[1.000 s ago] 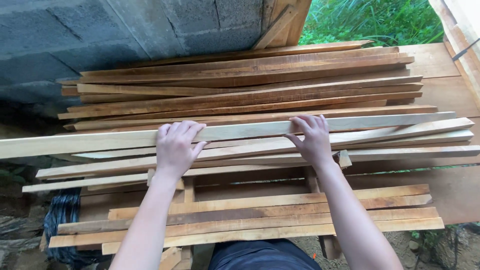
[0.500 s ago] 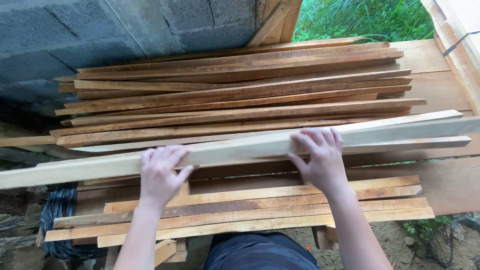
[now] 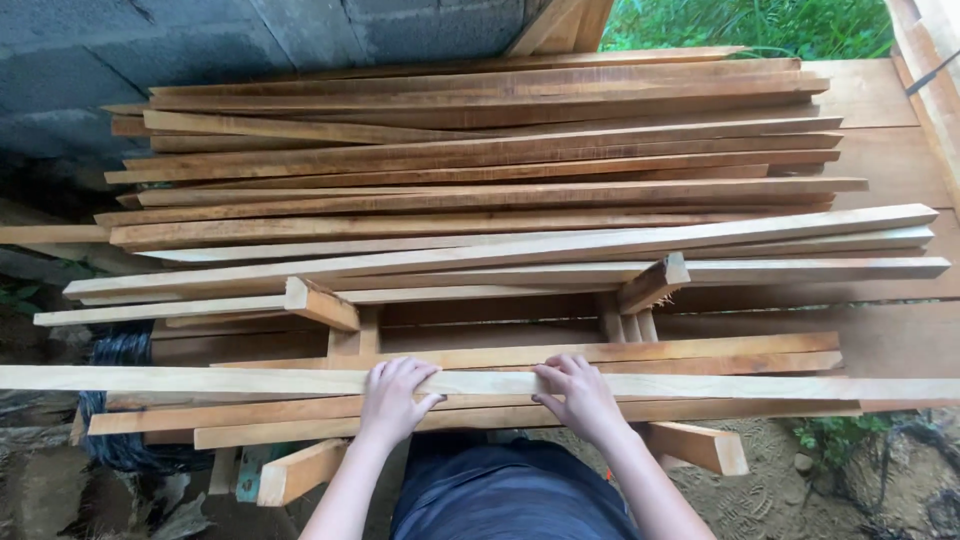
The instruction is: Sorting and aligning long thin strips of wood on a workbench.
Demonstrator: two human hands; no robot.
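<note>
pale slat point(image 3: 700, 386) ends cut off, thumbs probably beneath

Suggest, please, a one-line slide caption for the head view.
Both hands, left hand and right hand, grip a long pale wooden strip before stacked timber strips.

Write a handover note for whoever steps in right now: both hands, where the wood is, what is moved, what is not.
Left hand: gripping the pale long strip, fingers curled over its far edge.
Right hand: gripping the same strip, a little to the right.
The strip lies crosswise over the near small stack, just in front of the body; both ends run out of the picture.
Done: the strip has come off the big pile to the near side over the last second.
Left: it remains in hand, not released. The big pile of strips by the block wall lies untouched beyond the wooden supports.
</note>
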